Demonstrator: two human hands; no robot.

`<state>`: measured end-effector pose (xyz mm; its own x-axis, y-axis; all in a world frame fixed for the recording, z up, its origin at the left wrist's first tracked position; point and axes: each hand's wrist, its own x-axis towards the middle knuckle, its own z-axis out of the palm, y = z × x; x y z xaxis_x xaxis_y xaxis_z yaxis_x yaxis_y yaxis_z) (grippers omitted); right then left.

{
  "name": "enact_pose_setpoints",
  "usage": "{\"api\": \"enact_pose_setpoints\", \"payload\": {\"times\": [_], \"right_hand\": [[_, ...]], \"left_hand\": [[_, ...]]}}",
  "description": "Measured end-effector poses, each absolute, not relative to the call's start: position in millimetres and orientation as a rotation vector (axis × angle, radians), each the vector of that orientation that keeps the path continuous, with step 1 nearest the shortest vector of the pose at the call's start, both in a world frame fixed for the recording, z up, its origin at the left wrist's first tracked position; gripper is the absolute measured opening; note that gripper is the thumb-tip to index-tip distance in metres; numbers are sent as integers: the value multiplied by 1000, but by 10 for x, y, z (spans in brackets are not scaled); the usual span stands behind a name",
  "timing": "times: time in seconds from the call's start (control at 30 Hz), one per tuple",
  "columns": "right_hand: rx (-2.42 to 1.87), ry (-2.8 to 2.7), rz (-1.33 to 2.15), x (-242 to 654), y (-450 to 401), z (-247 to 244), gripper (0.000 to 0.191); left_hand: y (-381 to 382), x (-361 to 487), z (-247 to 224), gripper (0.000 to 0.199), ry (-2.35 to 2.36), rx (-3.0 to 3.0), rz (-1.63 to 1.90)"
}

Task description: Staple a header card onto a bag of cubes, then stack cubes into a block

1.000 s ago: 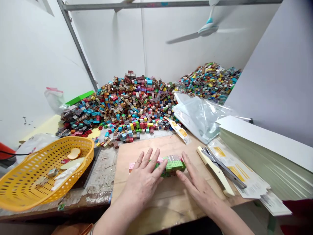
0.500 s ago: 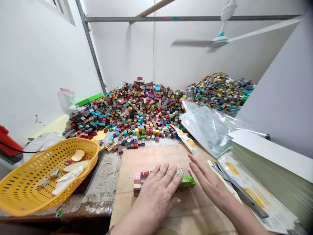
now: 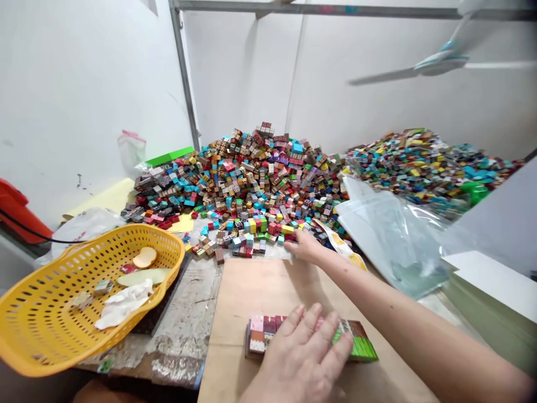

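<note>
A row of small printed blocks (image 3: pixel 257 336), pink, brown and dark red at its left and bright green at its right, lies on a wooden board (image 3: pixel 251 282). My left hand (image 3: pixel 308 355) rests on top of this row, fingers stretched out and covering its middle. My right hand (image 3: pixel 307 247) reaches past the board's far edge to the front of a heap of mixed coloured blocks (image 3: pixel 251 173). Its fingertips are apart beside a few loose red and yellow blocks; whether they touch any is hard to see.
On the left stands a yellow perforated basket (image 3: pixel 54 285) with scraps and a white tissue. Clear plastic sleeves (image 3: pixel 390 235) and a stack of sheets (image 3: pixel 490 291) lie right. A second heap (image 3: pixel 432 168) is behind them, below a turning ceiling fan (image 3: pixel 444 59).
My right hand has moved from beside the row forward to the heap's front edge. My left hand stays on the row. The view has shifted, so things appear farther left or lower.
</note>
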<state>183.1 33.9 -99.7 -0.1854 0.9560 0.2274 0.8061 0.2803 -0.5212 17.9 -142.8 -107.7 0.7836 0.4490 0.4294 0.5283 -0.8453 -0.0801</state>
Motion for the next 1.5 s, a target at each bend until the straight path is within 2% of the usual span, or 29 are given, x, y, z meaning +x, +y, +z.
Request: {"api": "enact_pose_setpoints", "payload": {"times": [0.2,0.37,0.67,0.87,1.1,1.37,1.5], "right_hand": [[-1687,-1935,551,1686,421,-1050,19],[-1604,-1859,851,1763,312,-937,13],[-1429,-1484,1283,2378,-1048,-502,31],[-1574,-1440,1212,2481,-1656,-541,38],[-1600,-1397,1039,2378,-1748,-839,44],[-1680,-1416,844,2273,-1876,-821,44],[-1658,-1479,772,2325,-1873,-1006,45]], "left_hand": [[-1405,190,-1141,50,-745,-2685,-666],[-1412,182,-1118,46,-765,-2647,-672],[-1465,190,-1037,47,-838,-2865,-534],[-1493,215,-977,48,-905,-2885,-492],[-1498,239,-905,48,-893,-2861,-463],[-1505,248,-929,54,-903,-2861,-446],[-1503,242,-926,56,-901,-2870,-457]]}}
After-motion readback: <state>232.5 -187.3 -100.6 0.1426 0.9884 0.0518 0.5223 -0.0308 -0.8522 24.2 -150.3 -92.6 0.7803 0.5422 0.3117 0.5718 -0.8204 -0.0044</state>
